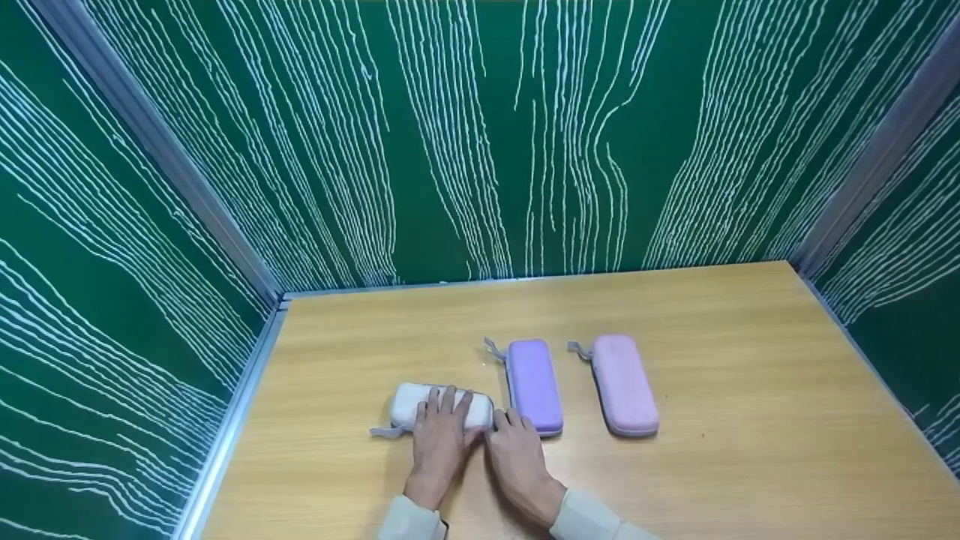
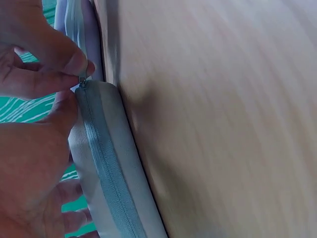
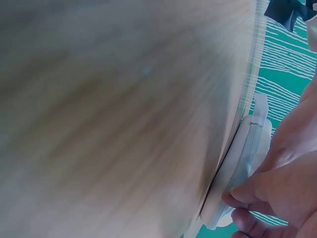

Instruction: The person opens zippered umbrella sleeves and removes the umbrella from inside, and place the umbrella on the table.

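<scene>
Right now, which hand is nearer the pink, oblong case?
Right: the right hand is left of the pink case, at one end of a white oblong case; the left hand, farther left, holds that case.

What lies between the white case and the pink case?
In the head view, the purple case lies between them; the right hand is also there, at the right end of the white case.

The left hand (image 1: 441,442) hides part of a white case (image 1: 407,403), cropped by the left-wrist view's bottom edge; the right hand (image 1: 519,454) largely conceals the zipper pull. A dark shape (image 3: 286,14), cut off in the right-wrist view, defies identification.
</scene>
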